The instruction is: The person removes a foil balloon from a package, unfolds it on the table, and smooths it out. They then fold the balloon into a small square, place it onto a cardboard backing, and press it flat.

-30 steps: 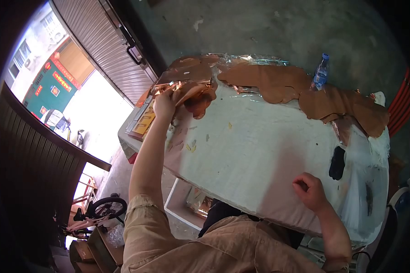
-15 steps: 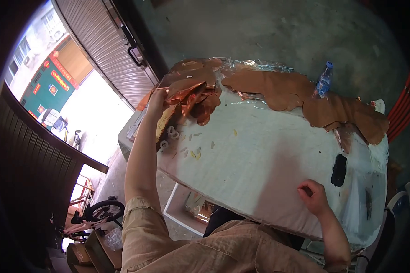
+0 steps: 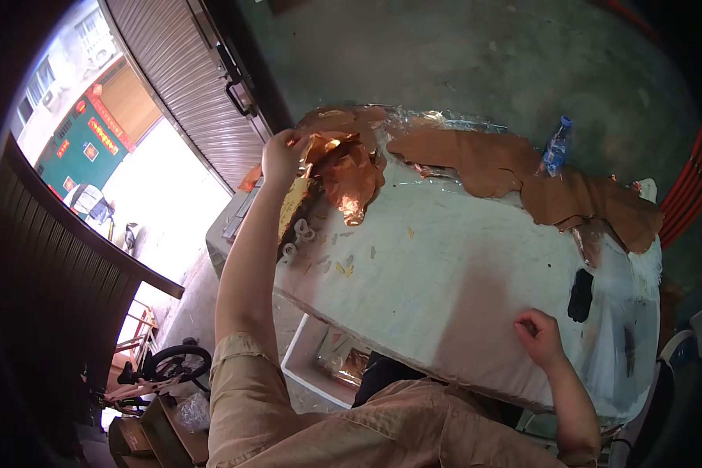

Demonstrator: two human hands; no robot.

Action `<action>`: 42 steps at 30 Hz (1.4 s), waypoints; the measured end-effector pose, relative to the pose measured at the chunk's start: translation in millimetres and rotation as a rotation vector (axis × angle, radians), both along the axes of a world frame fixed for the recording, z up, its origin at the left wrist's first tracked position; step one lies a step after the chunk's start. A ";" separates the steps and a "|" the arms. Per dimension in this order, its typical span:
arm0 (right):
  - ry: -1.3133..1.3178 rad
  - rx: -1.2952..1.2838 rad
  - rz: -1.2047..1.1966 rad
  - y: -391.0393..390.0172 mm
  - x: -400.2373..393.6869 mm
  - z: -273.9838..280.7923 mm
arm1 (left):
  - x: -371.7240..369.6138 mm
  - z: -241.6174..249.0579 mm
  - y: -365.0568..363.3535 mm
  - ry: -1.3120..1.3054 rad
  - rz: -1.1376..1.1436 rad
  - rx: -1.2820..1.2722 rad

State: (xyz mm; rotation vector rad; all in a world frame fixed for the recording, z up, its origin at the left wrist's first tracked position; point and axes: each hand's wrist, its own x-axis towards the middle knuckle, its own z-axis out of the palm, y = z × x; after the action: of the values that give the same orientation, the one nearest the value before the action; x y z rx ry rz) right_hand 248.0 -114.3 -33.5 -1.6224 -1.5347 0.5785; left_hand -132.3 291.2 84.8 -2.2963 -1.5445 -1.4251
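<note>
My left hand [image 3: 281, 156] is at the far left corner of the table, its closed fingers at the edge of a crumpled shiny copper-coloured sheet [image 3: 343, 175]. Beside the wrist stands a yellow, rough-edged piece [image 3: 292, 204], with white rings [image 3: 303, 229] near it. Several small grey and yellow scraps [image 3: 343, 269] lie to the right of the rings. Over the near right part of the white tabletop [image 3: 413, 288] is my right hand [image 3: 538, 335], fingers curled; what they hold, if anything, is hidden.
Brown sheets [image 3: 476, 160] run along the far edge, with a blue-capped bottle [image 3: 556, 147] by them. A black object [image 3: 580, 295] lies at the right. Below the near edge is a white bin [image 3: 308, 366]. A bicycle [image 3: 175, 363] stands lower left.
My left hand has risen slightly at the far left corner. The copper-coloured sheet now hangs lower and shows a bright shiny end. My right hand has barely moved.
</note>
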 end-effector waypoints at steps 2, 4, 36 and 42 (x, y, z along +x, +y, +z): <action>0.013 -0.015 -0.018 -0.1 0.3 -2.7 | 16.3 19.9 -3.6 0.057 0.023 0.151; 0.029 -0.028 -0.040 0.0 -0.3 -3.2 | 27.0 44.9 -6.5 0.116 0.044 0.305; 0.221 0.192 -0.226 2.0 9.5 -1.4 | 165.8 -18.2 -273.9 0.324 -0.833 0.399; -0.184 0.468 -0.240 -1.0 0.5 67.2 | 184.1 -78.3 -345.2 0.838 -1.024 0.067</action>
State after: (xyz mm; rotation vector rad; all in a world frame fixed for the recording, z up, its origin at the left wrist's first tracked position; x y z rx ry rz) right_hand 248.5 -115.3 33.7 -1.4865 -1.4410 -0.0638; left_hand 51.8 -53.9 6.5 -3.1068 -0.0650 -0.3004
